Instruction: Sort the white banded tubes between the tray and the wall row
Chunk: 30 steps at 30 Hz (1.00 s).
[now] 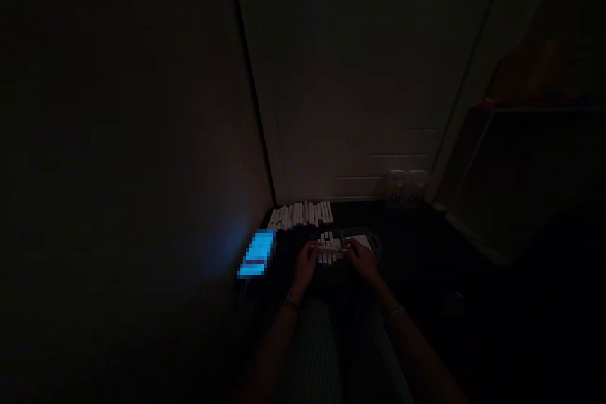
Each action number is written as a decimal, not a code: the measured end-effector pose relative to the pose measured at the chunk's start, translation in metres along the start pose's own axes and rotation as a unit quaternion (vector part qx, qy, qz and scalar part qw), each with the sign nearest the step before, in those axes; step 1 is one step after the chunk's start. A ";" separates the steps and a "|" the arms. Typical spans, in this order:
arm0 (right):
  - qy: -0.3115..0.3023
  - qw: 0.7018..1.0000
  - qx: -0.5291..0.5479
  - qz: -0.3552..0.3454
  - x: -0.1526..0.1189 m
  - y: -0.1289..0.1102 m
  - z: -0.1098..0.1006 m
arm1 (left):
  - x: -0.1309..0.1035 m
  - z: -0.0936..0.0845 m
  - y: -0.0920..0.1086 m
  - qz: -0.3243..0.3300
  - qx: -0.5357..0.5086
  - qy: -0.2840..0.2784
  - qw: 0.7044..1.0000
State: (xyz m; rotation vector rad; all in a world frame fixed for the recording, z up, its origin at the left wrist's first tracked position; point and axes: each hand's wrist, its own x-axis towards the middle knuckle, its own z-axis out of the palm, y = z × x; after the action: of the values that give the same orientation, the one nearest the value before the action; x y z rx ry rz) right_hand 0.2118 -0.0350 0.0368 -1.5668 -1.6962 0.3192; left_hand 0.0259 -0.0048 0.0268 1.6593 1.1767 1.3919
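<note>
The room is very dark. My left hand (307, 260) is closed on the left end of a white marker pen (330, 249), which lies almost level between my hands. My right hand (362, 257) has its fingers pinched at the other end of the same marker. Just beneath is an open clear case (377, 242) with several white markers (330, 238) standing side by side in its left half. A pale flat piece (358, 240) lies in the right half, partly behind my right hand. Behind the case, a long row of white markers (303, 214) lies on the dark tabletop.
A glowing, pixelated blue screen (258, 254) stands at the left by the wall. Two clear packages (407, 188) are at the back right of the dark table (416, 246). A pale panel (355, 88) rises behind it, and a shelf (540, 107) is at the right.
</note>
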 end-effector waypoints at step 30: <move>-0.002 1.000 0.010 -0.014 0.000 -0.006 -0.004 | 0.000 -0.001 -0.003 0.012 0.006 -0.010 1.000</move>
State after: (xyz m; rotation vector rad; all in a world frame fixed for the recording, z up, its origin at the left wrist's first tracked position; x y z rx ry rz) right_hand 0.2096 -0.0376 0.0434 -1.5267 -1.7115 0.3238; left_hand 0.0247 -0.0037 0.0241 1.6969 1.1582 1.3825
